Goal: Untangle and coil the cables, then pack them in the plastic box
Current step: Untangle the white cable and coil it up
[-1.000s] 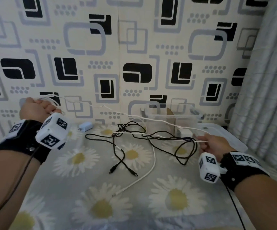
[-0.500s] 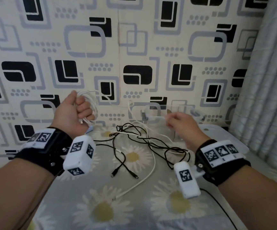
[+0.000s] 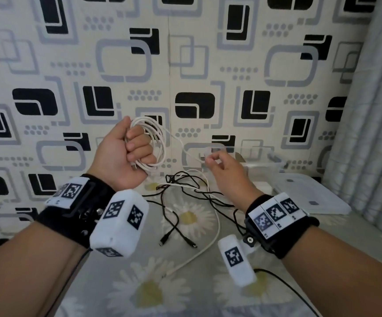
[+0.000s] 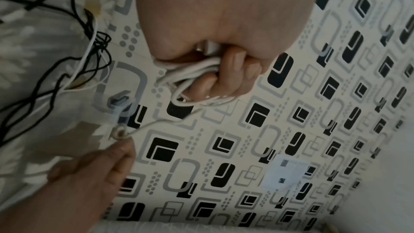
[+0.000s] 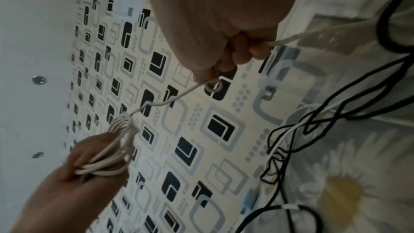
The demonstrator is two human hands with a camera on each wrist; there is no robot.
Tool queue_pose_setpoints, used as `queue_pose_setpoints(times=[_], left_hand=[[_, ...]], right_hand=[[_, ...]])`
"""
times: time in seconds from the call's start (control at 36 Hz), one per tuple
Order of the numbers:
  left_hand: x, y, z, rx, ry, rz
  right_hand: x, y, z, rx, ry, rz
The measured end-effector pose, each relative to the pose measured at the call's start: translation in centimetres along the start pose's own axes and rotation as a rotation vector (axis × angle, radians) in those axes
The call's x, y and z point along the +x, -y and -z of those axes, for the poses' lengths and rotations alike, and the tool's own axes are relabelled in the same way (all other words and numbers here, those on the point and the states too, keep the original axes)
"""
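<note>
- Leftmost, the left hand (image 3: 126, 154) is raised above the bed (image 3: 107, 284), fist closed around a coil of white cable (image 3: 155, 143); several loops stand out past the knuckles, level with the patterned wall (image 3: 185, 53) behind.
- From the coil, a single white strand runs right across open air to the right hand (image 3: 225, 172), which pinches it between thumb and fingertips with the other fingers loosely curled; a tiny loop of the cable sits right at the pinch in the left wrist view.
- Below the coil and between the two wrists, the black cables (image 3: 185, 191) lie tangled on the daisy-print bedsheet, with two black plug ends pointing toward the near edge of the bed.
- Another white cable (image 3: 210, 241) crosses that tangle and trails toward the near edge, lying flat on the sheet.
- Right of the coil, behind the right hand, the clear plastic box (image 3: 263, 163) stands against the wall; what is inside it I cannot tell.
- Further right of the box, its flat lid (image 3: 309, 193) lies on the bed, close to the grey curtain (image 3: 368, 133) that closes off the right side.
- Both hands hang clear of the sheet, with free air beneath them down to the tangle.
</note>
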State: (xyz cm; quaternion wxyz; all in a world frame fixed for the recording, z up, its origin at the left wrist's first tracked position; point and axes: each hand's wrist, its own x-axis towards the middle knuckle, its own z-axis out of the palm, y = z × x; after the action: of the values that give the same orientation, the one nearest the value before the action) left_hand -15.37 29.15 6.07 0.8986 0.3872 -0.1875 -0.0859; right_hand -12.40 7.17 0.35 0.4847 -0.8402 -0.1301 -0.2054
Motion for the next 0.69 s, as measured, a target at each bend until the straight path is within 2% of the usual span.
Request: queue_pose_setpoints(times=[0.19,0.33,0.42,0.53,0.69], left_hand=[[-0.1,-1.6,0.4,-0.177,0.171,-0.001],[-0.1,-2.4,0.9,-0.046,-0.007,-0.096],[0.0,-2.3,1.5,-0.065,-0.075,-0.128],[0.3,-1.8,1.8,-0.120,-0.119,-0.173],[1.0,-1.1,1.1,-0.227,-0.179,-0.220]], right_hand=[[0.2,-1.7,0.4,-0.228,0.098,-0.028],[-0.1,-1.9,0.8,-0.311,0.205,-0.006],[-0.6,-1.6,0.8,-0.365,0.371,0.024],[-1.2,-1.2,0.3,-0.423,0.558,0.040],[-2.5,0.0,-0.1,-0.434,0.753,0.081]])
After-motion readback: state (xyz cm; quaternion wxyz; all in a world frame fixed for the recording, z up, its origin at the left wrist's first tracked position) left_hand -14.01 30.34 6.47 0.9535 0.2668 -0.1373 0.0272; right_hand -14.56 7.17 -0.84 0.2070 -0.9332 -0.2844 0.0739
